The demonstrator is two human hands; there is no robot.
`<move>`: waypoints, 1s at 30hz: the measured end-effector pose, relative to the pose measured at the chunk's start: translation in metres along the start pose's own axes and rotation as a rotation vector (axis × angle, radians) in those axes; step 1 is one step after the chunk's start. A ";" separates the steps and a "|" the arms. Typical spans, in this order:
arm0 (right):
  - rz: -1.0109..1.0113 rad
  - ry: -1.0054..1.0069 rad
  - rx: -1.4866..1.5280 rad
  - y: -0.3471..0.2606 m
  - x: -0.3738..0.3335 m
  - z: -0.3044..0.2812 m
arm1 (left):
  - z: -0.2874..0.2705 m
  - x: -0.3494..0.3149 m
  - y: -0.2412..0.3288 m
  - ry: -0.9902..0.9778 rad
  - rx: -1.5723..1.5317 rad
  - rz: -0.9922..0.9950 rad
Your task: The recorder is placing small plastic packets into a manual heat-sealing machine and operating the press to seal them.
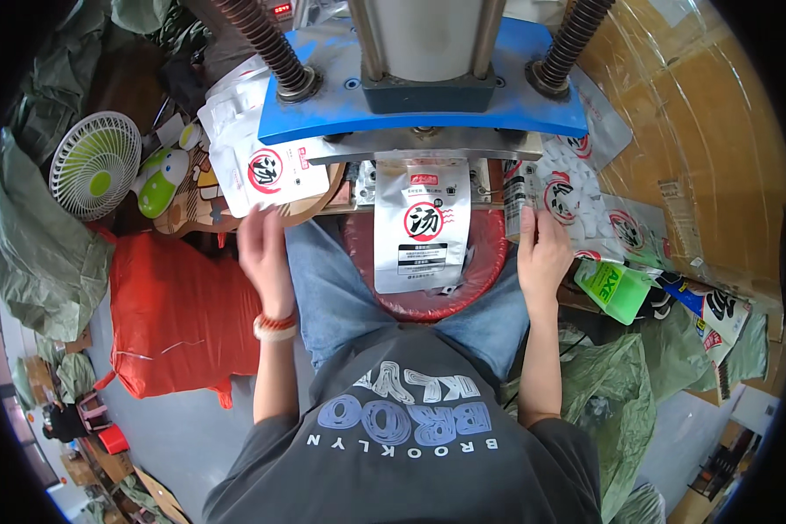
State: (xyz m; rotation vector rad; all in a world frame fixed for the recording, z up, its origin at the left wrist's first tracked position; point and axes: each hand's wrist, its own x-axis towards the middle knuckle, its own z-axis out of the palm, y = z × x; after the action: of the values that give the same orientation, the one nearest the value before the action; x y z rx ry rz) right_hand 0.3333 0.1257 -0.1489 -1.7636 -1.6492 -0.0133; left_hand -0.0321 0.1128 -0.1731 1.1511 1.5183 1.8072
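A silver-white printed pouch point(424, 253) with a red ring and black lettering hangs forward from under the metal bar point(428, 144) of a blue press point(323, 109). My left hand point(266, 262) is by the lower edge of a stack of similar white pouches point(271, 170) on the left. Motion smears its fingers, so their grip is unclear. On the right, the fingers of my right hand point(543, 253) are closed at the near end of a narrow printed pouch point(520, 188) seen nearly edge-on. More pouches point(563, 196) lie in a heap just beyond that hand.
Below the hanging pouch is a round red tub point(485, 278) between my knees. A white fan point(96, 166) and a red sack point(179, 306) are at left. Cardboard point(681, 113) walls the right side, with a green plastic container point(616, 290) and a green-grey sack point(603, 393) nearer.
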 end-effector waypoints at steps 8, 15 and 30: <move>-0.169 0.062 0.037 0.002 0.002 0.005 | -0.245 -0.237 -0.208 -0.625 0.967 -0.180; -0.222 0.001 0.093 -0.002 0.015 -0.007 | -0.262 -0.327 -0.197 -0.597 0.812 -1.202; 0.070 0.091 0.060 0.031 0.034 -0.039 | -0.220 -0.183 -0.226 -0.771 0.954 -0.612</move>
State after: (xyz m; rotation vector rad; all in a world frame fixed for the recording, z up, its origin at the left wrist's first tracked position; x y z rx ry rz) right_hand 0.3838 0.1381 -0.1192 -1.7487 -1.5079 -0.0121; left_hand -0.1558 -0.0970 -0.4444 1.3155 1.9115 0.1167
